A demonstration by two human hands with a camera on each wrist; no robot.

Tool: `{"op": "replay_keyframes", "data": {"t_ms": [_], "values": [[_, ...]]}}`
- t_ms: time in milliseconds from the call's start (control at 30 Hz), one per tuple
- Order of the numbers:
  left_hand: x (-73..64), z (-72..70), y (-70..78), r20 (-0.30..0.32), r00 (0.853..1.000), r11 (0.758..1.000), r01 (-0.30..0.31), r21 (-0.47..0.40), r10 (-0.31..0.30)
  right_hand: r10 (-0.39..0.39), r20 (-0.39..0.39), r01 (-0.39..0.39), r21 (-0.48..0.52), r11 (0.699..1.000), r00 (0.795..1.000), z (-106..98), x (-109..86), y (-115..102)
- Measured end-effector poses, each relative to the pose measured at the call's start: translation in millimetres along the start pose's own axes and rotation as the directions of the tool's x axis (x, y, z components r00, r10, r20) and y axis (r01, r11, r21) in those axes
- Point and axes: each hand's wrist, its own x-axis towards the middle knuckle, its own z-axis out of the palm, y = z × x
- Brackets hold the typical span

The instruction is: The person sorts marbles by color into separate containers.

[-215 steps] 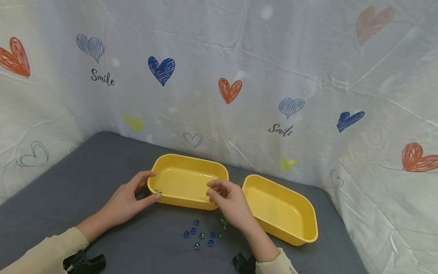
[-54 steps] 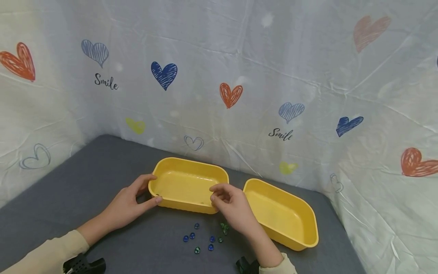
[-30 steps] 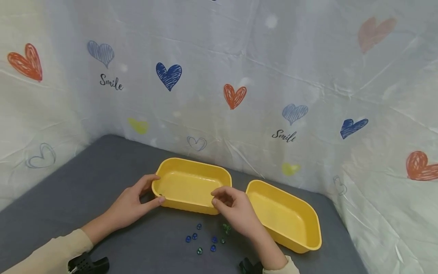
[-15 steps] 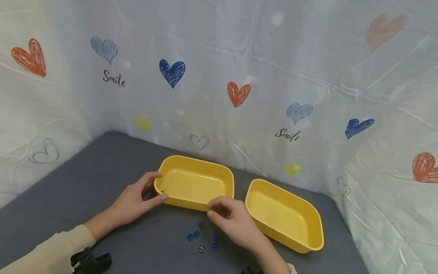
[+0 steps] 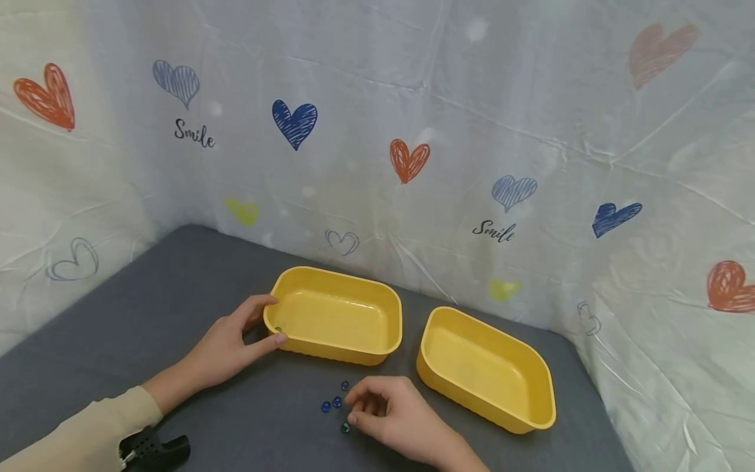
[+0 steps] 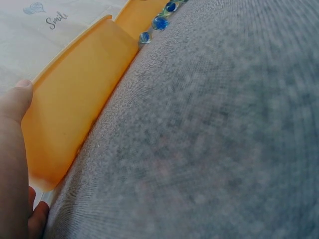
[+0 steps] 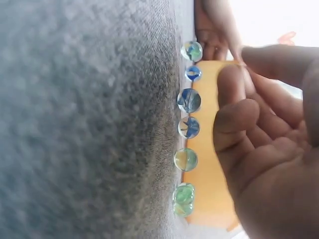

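Note:
My left hand (image 5: 227,351) grips the left end of a yellow plastic tray (image 5: 336,354), thumb on the near rim and fingers at the end. A small green marble (image 5: 279,329) shows inside this tray, by the thumb. My right hand (image 5: 401,416) hovers low over the loose glass marbles in front of the tray, fingers loosely bent, with nothing seen between them. Blue marbles (image 5: 337,402) and a green marble (image 5: 345,427) lie just left of its fingertips. The right wrist view shows several marbles, including a green pair (image 7: 184,199) which the hand hides in the head view.
A second yellow tray (image 5: 489,400) stands at the right, angled, a narrow gap from the first. Dark grey cloth (image 5: 248,426) covers the table. A white curtain (image 5: 354,85) printed with hearts rises behind it. A black wrist strap (image 5: 154,449) sits on the left sleeve.
My right hand has come down from the left tray's near right corner to the marbles on the cloth. A green marble has left the cloth since the first frame. My left hand stays on the tray.

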Motion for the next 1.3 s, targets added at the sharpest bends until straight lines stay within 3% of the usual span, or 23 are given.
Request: {"op": "replay_keyframes", "data": {"t_ms": [100, 200, 467, 600, 1300], "values": [[0.2, 0.4, -0.5, 0.001, 1.0, 1.0, 0.0, 0.001, 0.0, 0.05, 0.06, -0.051, 0.007, 0.999, 0.997, 3, -3.2, 2], [0.4, 0.4, -0.6, 0.001, 1.0, 1.0, -0.001, 0.0, 0.001, 0.052, 0.093, -0.05, -0.025, 0.998, 0.994, 5, -3.0, 5], [0.1, -1.1, 0.7, -0.002, 1.0, 1.0, -0.002, 0.0, 0.002, 0.034, 0.104, -0.008, -0.242, 0.97, 0.994, 9, 0.9, 6], [0.7, -1.0, 0.8, -0.001, 1.0, 1.0, -0.002, 0.004, 0.002, 0.029, 0.11, 0.004, -0.293, 0.956, 0.993, 11, 2.1, 5], [0.3, 0.2, 1.6, 0.004, 1.0, 1.0, 0.014, 0.005, -0.014, -0.021, 0.086, 0.039, -0.208, 0.977, 0.996, 10, 2.5, 10]]}}
